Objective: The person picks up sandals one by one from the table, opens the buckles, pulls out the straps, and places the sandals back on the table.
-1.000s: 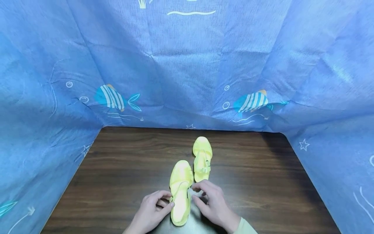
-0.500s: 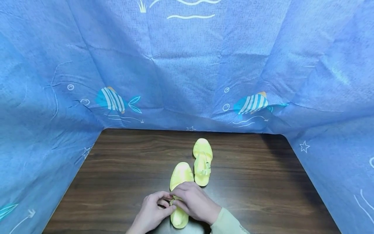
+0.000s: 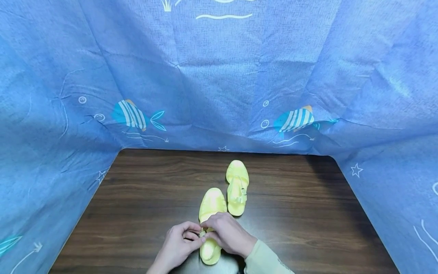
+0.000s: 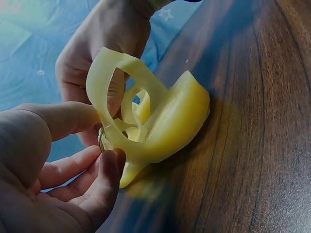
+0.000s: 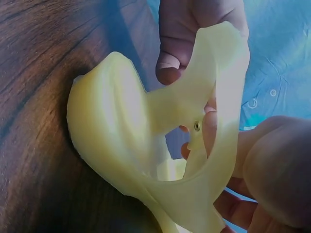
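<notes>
- Near the front edge of the dark wood counter (image 3: 143, 198), seen from the head view, my left hand (image 3: 176, 247) and my right hand (image 3: 227, 236) meet over the near yellow sandal (image 3: 211, 201). The fingers of both hands are curled and pinch its strap at the sandal's middle.
- That sandal lies lengthwise, toe pointing away from me, heel close to the front edge. The second yellow sandal (image 3: 237, 186) lies just beyond it and slightly right, near but apart. Bare wood runs wide to the left and right of the pair. A blue fish-print cloth (image 3: 219, 76) walls the counter's back and both sides.
- From the left wrist view, my left thumb and fingers (image 4: 104, 170) pinch the strap (image 4: 104, 77) where it meets the sandal's side, and the strap loops upward. My right hand sits behind it. Open wood stretches off to the right.
- From the right wrist view, my right fingers (image 5: 272, 160) grip the strap (image 5: 223, 73) near a small stud hole, while a left fingertip (image 5: 170, 68) touches it from behind. The heel cup rests on the wood.
</notes>
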Demonstrator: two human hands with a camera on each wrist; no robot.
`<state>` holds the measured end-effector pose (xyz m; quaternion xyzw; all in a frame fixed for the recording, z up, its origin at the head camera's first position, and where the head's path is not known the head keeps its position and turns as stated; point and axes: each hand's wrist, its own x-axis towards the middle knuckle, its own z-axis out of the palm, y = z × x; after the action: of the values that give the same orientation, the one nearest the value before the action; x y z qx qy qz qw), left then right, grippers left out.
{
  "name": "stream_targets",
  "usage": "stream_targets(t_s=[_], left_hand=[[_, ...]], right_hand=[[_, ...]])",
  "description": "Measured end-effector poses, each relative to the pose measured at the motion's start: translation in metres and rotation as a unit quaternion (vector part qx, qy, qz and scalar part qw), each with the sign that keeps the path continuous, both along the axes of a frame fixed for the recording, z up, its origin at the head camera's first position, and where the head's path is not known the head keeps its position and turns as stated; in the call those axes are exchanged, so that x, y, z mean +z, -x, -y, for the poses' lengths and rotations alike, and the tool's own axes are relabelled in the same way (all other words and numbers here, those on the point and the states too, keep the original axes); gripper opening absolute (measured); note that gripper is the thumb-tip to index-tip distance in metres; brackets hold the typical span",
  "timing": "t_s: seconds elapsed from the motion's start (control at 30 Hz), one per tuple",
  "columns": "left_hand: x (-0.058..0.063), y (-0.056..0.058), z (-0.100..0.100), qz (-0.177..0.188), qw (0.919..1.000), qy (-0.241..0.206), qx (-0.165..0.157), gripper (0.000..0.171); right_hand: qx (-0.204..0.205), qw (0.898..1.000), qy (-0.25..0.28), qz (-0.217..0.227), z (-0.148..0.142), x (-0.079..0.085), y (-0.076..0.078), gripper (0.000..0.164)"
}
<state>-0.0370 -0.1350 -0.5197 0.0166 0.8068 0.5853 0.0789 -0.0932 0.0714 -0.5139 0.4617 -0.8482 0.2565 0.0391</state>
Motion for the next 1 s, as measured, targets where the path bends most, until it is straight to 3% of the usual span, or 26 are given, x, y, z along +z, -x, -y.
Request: stream_targets(t_s=[0.6, 0.8, 1.0], left_hand=[[-0.0032, -0.0007, 0.0044, 0.018, 0.9989, -0.044, 0.001, 0.028], [-0.0045, 0.0000, 0.0062, 0.025, 0.9988, -0.043, -0.001, 0.025], [-0.0052, -0.0002, 0.0091, 0.026, 0.9986, -0.045, -0.003, 0.025]], right_hand=[[0.025, 0.999, 0.003, 0.033, 0.0028, -0.0036, 0.0059, 0.014], [0.035, 0.999, -0.012, 0.028, 0.0038, -0.0018, 0.0062, 0.010], [0.041, 0.998, -0.038, 0.003, 0.0042, 0.0013, 0.0067, 0.020]])
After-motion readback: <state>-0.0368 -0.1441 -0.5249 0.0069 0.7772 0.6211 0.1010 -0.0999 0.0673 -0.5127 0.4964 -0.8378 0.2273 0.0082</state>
